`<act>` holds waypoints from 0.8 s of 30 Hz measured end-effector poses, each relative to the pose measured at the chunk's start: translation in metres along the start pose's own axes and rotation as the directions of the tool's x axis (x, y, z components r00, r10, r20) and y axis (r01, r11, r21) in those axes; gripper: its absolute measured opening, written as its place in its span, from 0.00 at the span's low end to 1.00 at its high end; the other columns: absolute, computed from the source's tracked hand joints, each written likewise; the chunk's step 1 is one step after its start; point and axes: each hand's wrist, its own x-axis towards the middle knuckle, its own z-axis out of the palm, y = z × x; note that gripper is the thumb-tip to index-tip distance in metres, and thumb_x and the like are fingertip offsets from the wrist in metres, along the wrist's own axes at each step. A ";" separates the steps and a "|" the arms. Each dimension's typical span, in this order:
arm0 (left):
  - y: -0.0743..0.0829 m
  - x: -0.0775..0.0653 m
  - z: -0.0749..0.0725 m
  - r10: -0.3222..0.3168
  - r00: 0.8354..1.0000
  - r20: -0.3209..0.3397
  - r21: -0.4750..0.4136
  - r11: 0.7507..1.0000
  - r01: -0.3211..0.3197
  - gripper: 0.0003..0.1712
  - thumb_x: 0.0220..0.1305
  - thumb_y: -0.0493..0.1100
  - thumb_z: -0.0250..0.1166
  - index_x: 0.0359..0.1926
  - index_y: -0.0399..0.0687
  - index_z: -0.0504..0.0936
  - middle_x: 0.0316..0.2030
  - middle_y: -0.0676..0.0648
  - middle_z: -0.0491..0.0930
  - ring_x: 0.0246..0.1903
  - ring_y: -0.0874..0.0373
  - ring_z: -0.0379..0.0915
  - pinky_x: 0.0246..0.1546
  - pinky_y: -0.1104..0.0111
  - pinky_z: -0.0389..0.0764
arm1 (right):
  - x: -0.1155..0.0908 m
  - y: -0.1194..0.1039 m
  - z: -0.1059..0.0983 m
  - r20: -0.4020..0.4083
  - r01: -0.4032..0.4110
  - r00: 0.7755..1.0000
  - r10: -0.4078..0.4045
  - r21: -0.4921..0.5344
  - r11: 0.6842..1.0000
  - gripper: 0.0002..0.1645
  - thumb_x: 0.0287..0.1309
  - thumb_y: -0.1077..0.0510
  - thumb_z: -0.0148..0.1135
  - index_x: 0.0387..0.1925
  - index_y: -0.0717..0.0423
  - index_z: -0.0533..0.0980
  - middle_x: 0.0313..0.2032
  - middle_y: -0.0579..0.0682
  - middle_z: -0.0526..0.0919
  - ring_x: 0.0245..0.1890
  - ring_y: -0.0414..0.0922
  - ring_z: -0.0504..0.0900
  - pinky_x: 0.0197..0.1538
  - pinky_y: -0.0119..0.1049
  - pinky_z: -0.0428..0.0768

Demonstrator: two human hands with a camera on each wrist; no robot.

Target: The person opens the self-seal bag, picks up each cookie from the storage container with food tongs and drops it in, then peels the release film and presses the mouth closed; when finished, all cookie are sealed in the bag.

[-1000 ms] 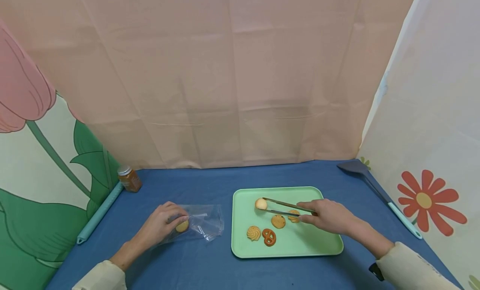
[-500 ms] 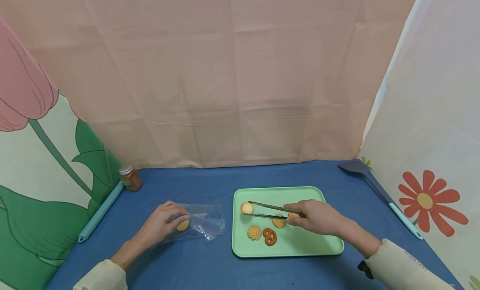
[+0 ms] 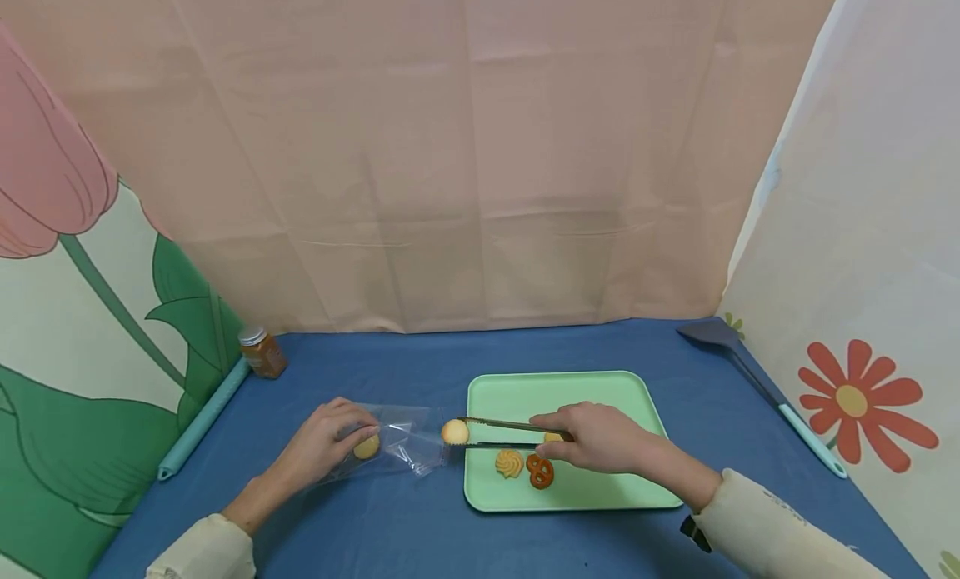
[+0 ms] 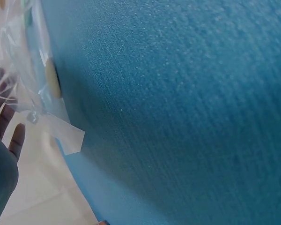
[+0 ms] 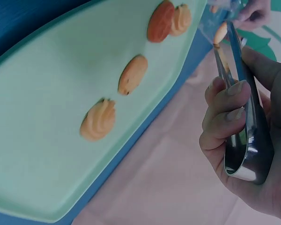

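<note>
One round cookie (image 3: 455, 431) sits in tongs (image 3: 502, 424) at the left edge of the tray (image 3: 555, 387); the right hand (image 3: 596, 437) grips the tongs, and farther left of the tray the left hand (image 3: 326, 437) pinches a clear bag (image 3: 416, 437).

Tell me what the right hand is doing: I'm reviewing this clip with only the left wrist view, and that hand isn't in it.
Observer: The right hand is gripping metal tongs.
Operator: Anything between the tips?
Observer: Yes, a round cookie; in the head view it shows at the right end of the clear bag, though I can't tell whether it is inside.
Operator: And what lies on the table beyond the bag, on the right?
Observer: A green tray with two swirl cookies, a speckled cookie and a pretzel on it.
</note>
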 end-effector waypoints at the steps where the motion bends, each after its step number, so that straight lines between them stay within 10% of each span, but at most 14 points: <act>1: 0.000 0.000 0.000 -0.001 1.000 -0.001 0.001 1.000 0.001 0.05 0.62 0.44 0.72 0.39 0.59 0.89 0.37 0.66 0.85 0.42 0.68 0.76 0.41 0.62 0.79 | 0.002 -0.001 0.001 0.003 0.003 1.000 -0.003 -0.001 1.000 0.29 0.66 0.39 0.61 0.63 0.48 0.78 0.48 0.49 0.87 0.32 0.30 0.78 0.29 0.29 0.73; 24: -0.002 0.001 0.002 0.010 1.000 -0.020 0.003 1.000 -0.010 0.06 0.61 0.44 0.72 0.40 0.59 0.89 0.38 0.67 0.85 0.41 0.68 0.75 0.40 0.63 0.78 | 0.054 -0.022 0.033 0.032 0.014 0.999 -0.011 -0.079 0.997 0.26 0.67 0.41 0.62 0.62 0.45 0.79 0.47 0.49 0.88 0.42 0.42 0.84 0.29 0.31 0.75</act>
